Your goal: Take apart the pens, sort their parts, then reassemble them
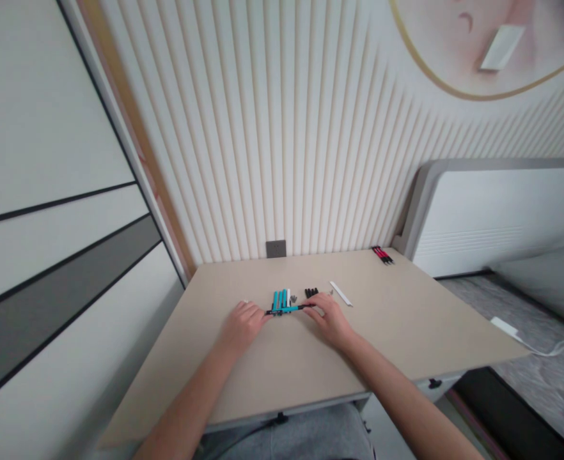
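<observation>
On the beige tabletop (pixel 401 319), a long black rod (pixel 297 308) lies crosswise, joined to several teal building beams (pixel 279 301) standing side by side. My left hand (pixel 242 326) grips the rod's left end, and my right hand (pixel 330 321) grips its right end. A small white beam (pixel 288 298) stands beside the teal ones. Just past my right fingers lies a small bunch of black pieces (pixel 311 292). Farther right are a long white strip (pixel 340 293) and tiny grey parts (pixel 330 292). A red-and-black bundle of pieces (pixel 382 255) rests at the far back corner.
A ribbed cream wall (pixel 263 140) with a dark socket (pixel 275 248) rises behind the table. A white cabinet (pixel 56 191) stands at left. To the right are a bed (pixel 497 217) and a white charger with cable (pixel 504 326). My grey-clad lap (pixel 286 441) is below the near edge.
</observation>
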The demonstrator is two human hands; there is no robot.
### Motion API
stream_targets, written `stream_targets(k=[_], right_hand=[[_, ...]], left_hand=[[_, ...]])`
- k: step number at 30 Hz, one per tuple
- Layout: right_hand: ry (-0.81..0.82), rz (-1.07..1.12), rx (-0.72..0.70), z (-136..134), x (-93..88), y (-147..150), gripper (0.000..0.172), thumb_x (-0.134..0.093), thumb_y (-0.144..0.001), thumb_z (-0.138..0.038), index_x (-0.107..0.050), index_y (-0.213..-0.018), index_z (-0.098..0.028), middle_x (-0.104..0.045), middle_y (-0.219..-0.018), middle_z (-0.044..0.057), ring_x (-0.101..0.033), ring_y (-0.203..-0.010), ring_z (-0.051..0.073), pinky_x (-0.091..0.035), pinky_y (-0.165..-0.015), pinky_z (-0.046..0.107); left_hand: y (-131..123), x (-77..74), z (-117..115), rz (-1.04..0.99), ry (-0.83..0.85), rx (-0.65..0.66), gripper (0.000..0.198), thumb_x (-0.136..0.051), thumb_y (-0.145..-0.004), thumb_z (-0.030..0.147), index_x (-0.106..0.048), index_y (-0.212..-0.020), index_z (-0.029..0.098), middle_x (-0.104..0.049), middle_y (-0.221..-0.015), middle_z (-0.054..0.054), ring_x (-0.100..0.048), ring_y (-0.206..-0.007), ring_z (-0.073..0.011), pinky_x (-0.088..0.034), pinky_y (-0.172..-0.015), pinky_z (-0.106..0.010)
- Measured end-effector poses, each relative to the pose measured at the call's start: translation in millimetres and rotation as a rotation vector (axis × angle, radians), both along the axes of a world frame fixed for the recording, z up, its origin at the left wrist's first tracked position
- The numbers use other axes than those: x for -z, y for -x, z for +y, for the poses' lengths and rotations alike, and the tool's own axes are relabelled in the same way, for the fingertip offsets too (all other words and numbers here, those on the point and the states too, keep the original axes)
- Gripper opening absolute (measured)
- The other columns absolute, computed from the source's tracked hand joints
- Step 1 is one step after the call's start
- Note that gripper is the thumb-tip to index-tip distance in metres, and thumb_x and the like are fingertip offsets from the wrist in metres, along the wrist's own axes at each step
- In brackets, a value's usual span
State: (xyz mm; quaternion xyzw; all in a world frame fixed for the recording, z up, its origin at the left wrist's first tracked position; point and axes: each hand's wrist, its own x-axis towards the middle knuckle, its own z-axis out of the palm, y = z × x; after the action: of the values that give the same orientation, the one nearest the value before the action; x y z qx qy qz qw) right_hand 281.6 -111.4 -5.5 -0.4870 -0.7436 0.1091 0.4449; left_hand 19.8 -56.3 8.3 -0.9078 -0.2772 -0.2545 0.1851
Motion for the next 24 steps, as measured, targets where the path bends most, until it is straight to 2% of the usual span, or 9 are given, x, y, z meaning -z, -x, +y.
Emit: stream_targets(k=[5, 8, 12, 15, 18, 21, 24], right_hand=[[0.004, -0.073, -0.003, -0.9, -3.3, -1.6, 0.017, -0.054, -0.094, -0.032, -0.067, -0.098, -0.022, -0.068, -0.092, 0.005, -0.058, -0.089, 0.020, -0.041, -0.083, 0.035], [0.013, -0.127, 0.005, -3.1, -5.4, -1.6, 0.014, -0.056, -0.093, -0.029, -0.066, -0.099, -0.021, -0.068, -0.093, 0.005, -0.058, -0.089, 0.019, -0.040, -0.083, 0.033], [0.002, -0.261, 0.015, -6.8, -9.7, 1.8, 0.012, -0.057, -0.092, -0.025, -0.065, -0.100, -0.023, -0.068, -0.092, 0.004, -0.058, -0.091, 0.020, -0.038, -0.086, 0.034], [-0.015, -0.369, 0.036, -3.6, -14.0, -8.8, 0.013, -0.055, -0.093, -0.023, -0.066, -0.100, -0.024, -0.068, -0.092, 0.004, -0.058, -0.091, 0.020, -0.037, -0.087, 0.035], [-0.007, -0.402, 0.169, 10.1, -18.0, -50.3, 0.014, -0.054, -0.093, -0.025, -0.066, -0.101, -0.023, -0.068, -0.094, 0.005, -0.059, -0.091, 0.021, -0.039, -0.084, 0.035], [0.028, -0.338, 0.432, 31.9, -17.3, -121.7, 0.017, -0.054, -0.092, -0.029, -0.068, -0.097, -0.021, -0.068, -0.095, 0.007, -0.059, -0.092, 0.022, -0.042, -0.084, 0.034], [0.170, -0.290, 0.740, 53.8, -9.2, -197.0, 0.022, -0.054, -0.089, -0.031, -0.071, -0.096, -0.018, -0.068, -0.097, 0.009, -0.061, -0.094, 0.023, -0.043, -0.084, 0.032]], left_hand=[[0.6, 2.9, 2.4, 0.003, 0.032, 0.027, 0.034, -0.047, -0.098, 0.029, -0.058, -0.069, 0.016, -0.059, -0.067, -0.003, -0.054, -0.067, -0.0193, -0.040, -0.072, -0.034], [3.4, 3.3, 5.1, -0.044, 0.067, -0.013, 0.033, -0.048, -0.097, 0.033, -0.060, -0.071, 0.017, -0.062, -0.068, -0.004, -0.057, -0.069, -0.0203, -0.041, -0.072, -0.035], [7.0, 4.3, 8.5, -0.102, 0.097, 0.012, 0.026, -0.049, -0.097, 0.035, -0.066, -0.089, 0.017, -0.068, -0.078, -0.004, -0.062, -0.078, -0.0211, -0.045, -0.078, -0.036], [8.1, 6.2, 10.3, -0.149, 0.087, 0.017, 0.026, -0.045, -0.098, 0.033, -0.066, -0.096, 0.018, -0.071, -0.086, -0.004, -0.064, -0.080, -0.0205, -0.046, -0.082, -0.038], [9.7, 7.0, 12.0, -0.207, 0.083, 0.016, 0.026, -0.044, -0.098, 0.032, -0.067, -0.097, 0.019, -0.072, -0.087, -0.004, -0.066, -0.079, -0.0193, -0.049, -0.079, -0.036], [12.5, 6.8, 13.9, -0.234, 0.099, 0.052, 0.026, -0.044, -0.097, 0.032, -0.068, -0.095, 0.021, -0.072, -0.085, -0.002, -0.067, -0.077, -0.0177, -0.051, -0.075, -0.033], [14.7, 8.2, 15.7, -0.249, 0.108, 0.071, 0.027, -0.044, -0.097, 0.034, -0.069, -0.093, 0.023, -0.073, -0.084, -0.001, -0.067, -0.076, -0.0168, -0.053, -0.075, -0.031]])
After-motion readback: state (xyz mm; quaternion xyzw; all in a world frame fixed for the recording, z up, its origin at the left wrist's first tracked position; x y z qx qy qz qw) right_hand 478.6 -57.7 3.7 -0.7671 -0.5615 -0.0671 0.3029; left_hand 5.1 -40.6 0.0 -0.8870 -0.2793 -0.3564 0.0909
